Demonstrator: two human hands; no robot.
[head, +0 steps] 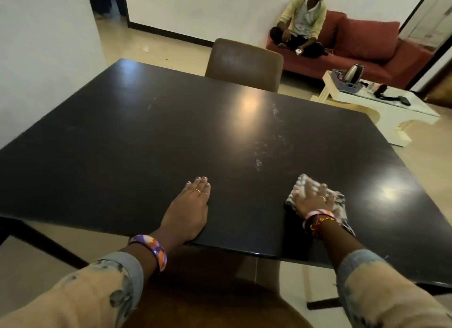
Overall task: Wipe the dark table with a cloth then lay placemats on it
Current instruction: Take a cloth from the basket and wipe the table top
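Your right hand (pixel 311 198) lies flat with its fingers spread on the cloth (pixel 337 203), pressing it against the tabletop (pixel 146 144) near the edge closest to you. The cloth is pale, whitish, with a faint striped or checked weave, bunched into a loose wad; its edges show beyond your fingertips on the far side and trail out past your wrist on the right. Motion blur softens both the cloth and that hand.

Your left hand (pixel 190 205) rests palm down on the bare tabletop, fingers straight and close together, holding nothing, its heel right at the near edge. The two hands sit well apart.

The tabletop is dark, almost black, and glossy, with bright patches of reflected light near the middle and at the right. A line of whitish smears (pixel 266 144) runs across the surface just beyond the cloth.

A brown chair (pixel 244 63) stands at the far side. Behind it a person (pixel 300 24) sits on a red sofa (pixel 371 46), and a white side table (pixel 381 110) carrying a kettle (pixel 353 72) stands to the right.
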